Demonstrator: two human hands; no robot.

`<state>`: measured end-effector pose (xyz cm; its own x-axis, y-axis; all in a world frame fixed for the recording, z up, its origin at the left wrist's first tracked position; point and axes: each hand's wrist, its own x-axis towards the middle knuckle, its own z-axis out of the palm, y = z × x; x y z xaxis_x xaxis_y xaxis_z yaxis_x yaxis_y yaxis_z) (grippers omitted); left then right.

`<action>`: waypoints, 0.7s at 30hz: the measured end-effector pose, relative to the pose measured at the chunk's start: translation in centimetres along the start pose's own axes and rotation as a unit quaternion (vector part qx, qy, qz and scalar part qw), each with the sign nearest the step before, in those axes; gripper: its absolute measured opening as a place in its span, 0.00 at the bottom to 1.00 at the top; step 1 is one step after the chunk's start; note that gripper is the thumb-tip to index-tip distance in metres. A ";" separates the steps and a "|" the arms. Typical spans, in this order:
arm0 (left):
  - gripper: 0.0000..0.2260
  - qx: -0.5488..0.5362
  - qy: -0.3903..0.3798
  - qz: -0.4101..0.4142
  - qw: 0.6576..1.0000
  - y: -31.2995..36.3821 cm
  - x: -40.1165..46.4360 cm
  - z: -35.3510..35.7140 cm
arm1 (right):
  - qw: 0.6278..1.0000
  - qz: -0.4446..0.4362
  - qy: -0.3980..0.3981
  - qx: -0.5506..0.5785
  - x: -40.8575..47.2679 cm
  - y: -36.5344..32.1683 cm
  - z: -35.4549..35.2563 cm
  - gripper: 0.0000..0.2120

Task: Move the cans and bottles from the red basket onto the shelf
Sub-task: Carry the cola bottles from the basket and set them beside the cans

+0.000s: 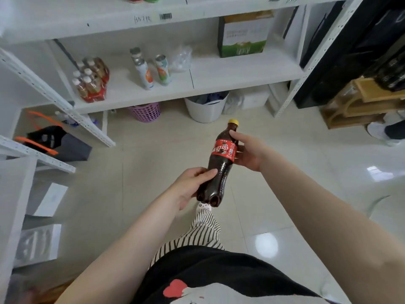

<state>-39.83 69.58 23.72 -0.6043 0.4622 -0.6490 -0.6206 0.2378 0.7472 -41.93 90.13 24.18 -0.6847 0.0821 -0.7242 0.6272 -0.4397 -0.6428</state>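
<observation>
A dark cola bottle [221, 165] with a red label and a yellow cap hangs tilted over the floor, in front of the white shelf [241, 73]. My left hand [192, 185] grips its base. My right hand [249, 152] holds its upper body beside the label. On the shelf board stand three tall white cans [151, 69] and a shrink-wrapped pack of small bottles [92, 81] at the left. The red basket is not in view.
A green and white carton [243, 34] stands on the shelf at the right, crumpled clear plastic [182, 59] beside the cans. Under the shelf sit a purple basket [145, 111] and a white bucket [206, 106]. Another white rack [32, 154] is at the left, wooden pieces [359, 102] at the right.
</observation>
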 end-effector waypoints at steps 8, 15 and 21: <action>0.11 0.061 -0.041 0.021 0.997 12.2 10.8 -1.1 | 0.997 -0.049 0.020 0.050 7.2 -12.1 -1.4 0.15; 0.08 0.055 -0.027 0.063 0.996 19.6 18.8 1.0 | 0.996 -0.089 0.008 -0.003 12.4 -22.4 -3.6 0.11; 0.11 0.039 0.002 0.104 0.994 26.6 26.2 4.2 | 0.989 -0.129 -0.033 -0.062 17.2 -32.4 -6.4 0.10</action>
<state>-70.06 91.58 27.19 -0.7177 0.5049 -0.4796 -0.4410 0.2036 0.8741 -71.63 111.50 30.95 -0.8480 0.1167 -0.5169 0.4666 -0.2981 -0.8327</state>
